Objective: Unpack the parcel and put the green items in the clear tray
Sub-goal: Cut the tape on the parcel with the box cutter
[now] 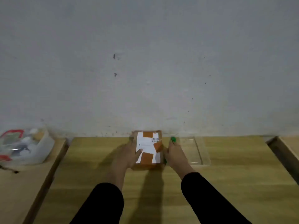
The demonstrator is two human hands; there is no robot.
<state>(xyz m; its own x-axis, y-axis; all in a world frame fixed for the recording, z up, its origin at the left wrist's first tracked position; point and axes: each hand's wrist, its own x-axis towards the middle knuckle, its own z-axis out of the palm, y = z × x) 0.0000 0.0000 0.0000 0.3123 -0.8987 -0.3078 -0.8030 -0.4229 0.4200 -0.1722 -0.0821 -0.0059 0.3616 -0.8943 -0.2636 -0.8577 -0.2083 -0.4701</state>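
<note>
The parcel [149, 147] is a small brown cardboard box with a white label and orange tape patches. It stands on the wooden table [97, 159] close to the wall. My left hand [127, 152] grips its left side, thumb on the label. My right hand [175, 152] lies against its right side and is closed around a slim green object [173, 139]. The object's tip pokes out past the fingers, and a green sliver shows below the palm; what it is cannot be told. The clear tray [203, 152] sits just right of my right hand.
A white wall rises directly behind the parcel. On a separate table to the left lies a clear plastic bag [24, 146] of mixed items. A gap [63, 152] splits that table from mine. Another table edge [281, 151] shows at far right.
</note>
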